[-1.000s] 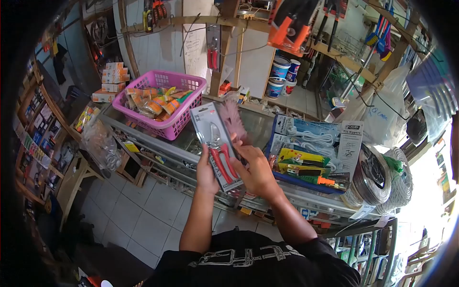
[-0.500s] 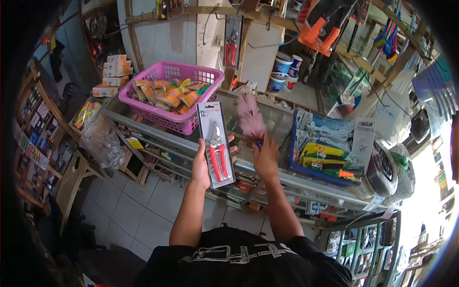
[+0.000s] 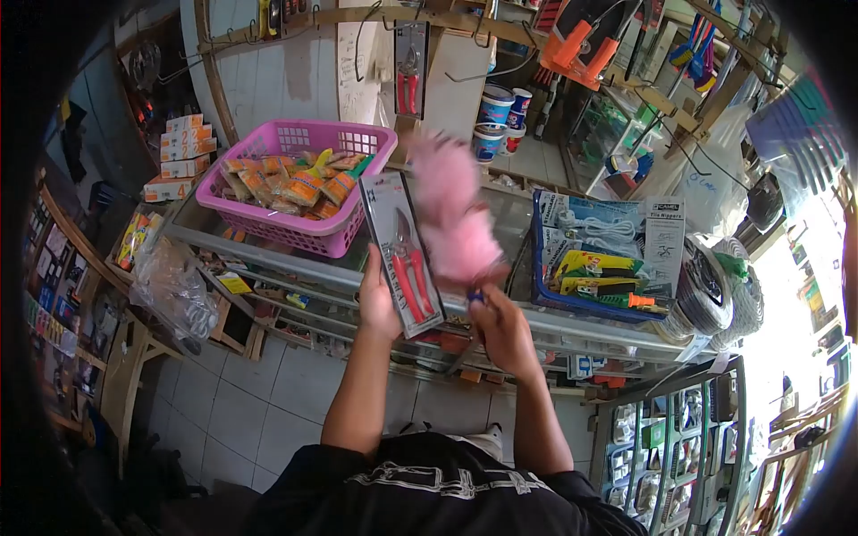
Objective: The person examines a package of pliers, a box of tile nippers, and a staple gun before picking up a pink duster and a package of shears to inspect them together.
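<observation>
My left hand [image 3: 380, 299] grips a blister pack of pruning shears [image 3: 404, 255] by its left edge, the red handles toward me and the metal blades away. In my right hand [image 3: 502, 332] is the short handle of a pink feather duster [image 3: 454, 201], its fluffy head blurred by motion. The duster hangs just right of the pack, over the glass counter [image 3: 500, 232]. Fingers of the left hand are mostly hidden behind the pack.
A pink plastic basket [image 3: 295, 219] of small orange packets stands left on the counter. To the right is a blue tray [image 3: 581, 308] with packaged tools. Above hang another packaged pruner [image 3: 409, 71], metal hooks and an orange-handled tool [image 3: 581, 54]. Paint buckets [image 3: 494, 112] stand behind.
The duster has swung up and toward the pack, and its head now looks blurred. My right hand is lower and nearer to me. The pack has tilted, its top leaning left.
</observation>
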A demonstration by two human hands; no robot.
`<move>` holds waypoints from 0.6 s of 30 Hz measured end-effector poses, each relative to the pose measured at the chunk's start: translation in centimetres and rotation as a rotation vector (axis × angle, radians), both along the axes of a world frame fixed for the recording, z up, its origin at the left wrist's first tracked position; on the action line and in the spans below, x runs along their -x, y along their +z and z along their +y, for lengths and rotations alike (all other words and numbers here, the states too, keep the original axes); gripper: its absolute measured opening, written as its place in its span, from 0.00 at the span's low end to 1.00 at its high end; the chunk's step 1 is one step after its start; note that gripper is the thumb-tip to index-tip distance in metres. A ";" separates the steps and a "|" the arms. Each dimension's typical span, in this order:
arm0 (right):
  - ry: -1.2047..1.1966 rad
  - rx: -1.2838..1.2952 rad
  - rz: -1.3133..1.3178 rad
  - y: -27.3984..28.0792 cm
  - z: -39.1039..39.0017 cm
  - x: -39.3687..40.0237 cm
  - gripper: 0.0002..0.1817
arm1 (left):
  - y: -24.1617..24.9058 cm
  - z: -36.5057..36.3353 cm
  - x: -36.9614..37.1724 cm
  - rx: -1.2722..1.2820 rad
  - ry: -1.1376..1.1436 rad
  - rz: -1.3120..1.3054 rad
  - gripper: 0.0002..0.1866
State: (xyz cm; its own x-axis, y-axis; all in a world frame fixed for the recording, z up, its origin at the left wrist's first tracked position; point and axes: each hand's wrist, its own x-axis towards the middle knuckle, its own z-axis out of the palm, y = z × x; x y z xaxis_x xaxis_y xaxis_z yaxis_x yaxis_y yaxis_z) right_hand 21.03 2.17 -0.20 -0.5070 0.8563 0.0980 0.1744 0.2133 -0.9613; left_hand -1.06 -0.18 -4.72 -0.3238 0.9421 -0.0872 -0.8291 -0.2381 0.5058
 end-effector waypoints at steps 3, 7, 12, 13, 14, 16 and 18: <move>0.105 -0.121 -0.026 -2.5 0.3 -1.8 0.13 | 1.1 2.0 0.3 -0.359 0.009 0.033 0.37; 0.154 -0.226 -0.156 -6.6 2.0 -4.9 0.14 | 0.2 3.0 1.1 -0.710 -0.091 -0.221 0.36; 0.042 -0.287 -0.107 -1.6 -1.2 -0.9 0.15 | -2.3 3.6 -0.1 -0.567 0.096 0.061 0.37; 0.041 -0.343 -0.099 -1.1 -2.0 -0.2 0.16 | -1.0 3.2 -0.6 -0.587 0.071 -0.117 0.38; 0.041 -0.400 -0.092 -0.7 -2.6 0.4 0.16 | 0.5 2.9 -1.1 -0.609 0.052 -0.302 0.38; 0.086 -0.450 -0.101 -0.9 -3.0 0.1 0.16 | 2.0 2.3 -1.0 -0.723 0.092 -0.280 0.39; 0.177 -0.259 -0.158 -0.8 -2.1 -1.5 0.18 | 1.8 1.6 3.0 -0.764 -0.227 -0.189 0.40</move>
State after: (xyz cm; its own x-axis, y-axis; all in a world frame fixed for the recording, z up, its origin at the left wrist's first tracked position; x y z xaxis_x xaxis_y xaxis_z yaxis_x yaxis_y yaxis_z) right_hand 22.57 0.08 -1.04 -0.6720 0.7105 0.2090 0.2551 0.4870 -0.8353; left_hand -4.09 1.43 -2.93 -0.1618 0.8046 0.5713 -0.9536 -0.2765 0.1192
